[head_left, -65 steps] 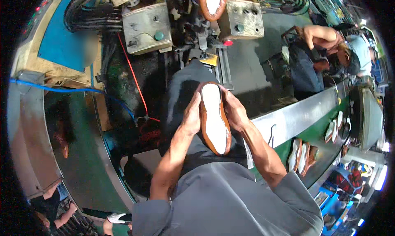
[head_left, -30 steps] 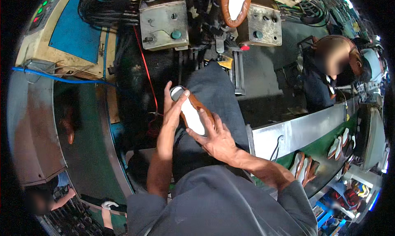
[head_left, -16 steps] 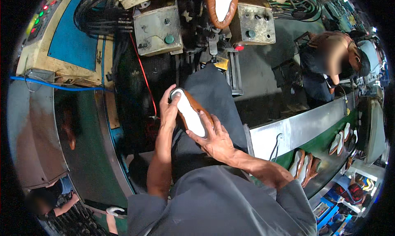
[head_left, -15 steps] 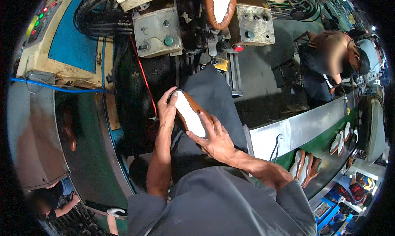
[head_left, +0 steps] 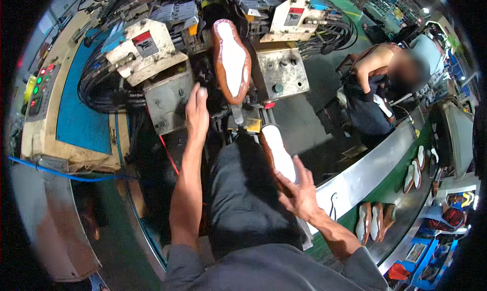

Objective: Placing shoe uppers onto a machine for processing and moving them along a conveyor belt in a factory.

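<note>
Right hand (head_left: 303, 193): grip closed on the near end of a brown shoe (head_left: 279, 154), white underside up, yet to be set down. Left hand (head_left: 197, 111): grip open, nothing held. Beyond, at the machine (head_left: 281, 75), a second shoe (head_left: 232, 62); upper drawn in, shaping judged done.

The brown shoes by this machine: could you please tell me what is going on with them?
The person's right grip holds a white-bottomed brown shoe. The left grip, open and apparently empty, is raised near a second brown shoe, which sits at the machine, white side toward the camera. More shoes lie on a green surface to the right.
</note>
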The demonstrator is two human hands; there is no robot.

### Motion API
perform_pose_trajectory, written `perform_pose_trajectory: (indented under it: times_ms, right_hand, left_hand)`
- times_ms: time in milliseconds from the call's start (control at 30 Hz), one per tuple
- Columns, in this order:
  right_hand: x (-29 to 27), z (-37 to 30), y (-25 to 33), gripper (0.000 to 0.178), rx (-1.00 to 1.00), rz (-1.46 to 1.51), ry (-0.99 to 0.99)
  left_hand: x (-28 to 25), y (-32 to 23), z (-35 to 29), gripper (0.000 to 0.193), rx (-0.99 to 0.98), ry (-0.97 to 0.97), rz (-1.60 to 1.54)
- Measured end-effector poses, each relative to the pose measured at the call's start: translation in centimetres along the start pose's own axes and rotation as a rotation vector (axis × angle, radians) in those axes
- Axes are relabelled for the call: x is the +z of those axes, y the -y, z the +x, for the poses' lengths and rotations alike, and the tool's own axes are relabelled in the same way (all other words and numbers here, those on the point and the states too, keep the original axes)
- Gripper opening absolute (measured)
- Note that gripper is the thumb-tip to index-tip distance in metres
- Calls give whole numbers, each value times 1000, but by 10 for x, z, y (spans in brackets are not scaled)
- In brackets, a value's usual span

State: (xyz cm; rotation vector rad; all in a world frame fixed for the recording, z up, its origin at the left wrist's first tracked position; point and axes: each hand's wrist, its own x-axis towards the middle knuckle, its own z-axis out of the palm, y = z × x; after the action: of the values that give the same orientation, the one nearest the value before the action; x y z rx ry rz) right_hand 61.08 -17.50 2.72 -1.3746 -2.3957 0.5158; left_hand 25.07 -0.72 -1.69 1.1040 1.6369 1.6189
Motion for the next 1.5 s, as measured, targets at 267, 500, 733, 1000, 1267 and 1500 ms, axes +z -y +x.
perform_pose_trajectory:
  times_ms: [267, 500, 733, 1000, 1267, 1500]
  right_hand:
    - [-60, 132, 2, 86, -88, -198, -191]
    - [-60, 280, 43, 81, -236, -221, -227]
    - [-2, 331, 61, 75, -194, -228, -291]
    - [34, 327, 62, 75, -177, -182, -327]
    - [39, 331, 51, 80, -409, -249, -463]
    - [36, 391, 45, 70, -447, -358, -512]
  left_hand:
    - [54, -64, 100, 66, -297, 386, -645]
    - [-40, -81, -16, 85, -114, 378, -757]
    - [-103, -6, -143, 92, -275, 189, -665]
    - [-99, 60, -224, 79, -428, 199, -469]
    - [-85, 72, -230, 74, -438, 211, -356]
    - [-75, 49, -207, 78, -510, 224, -398]
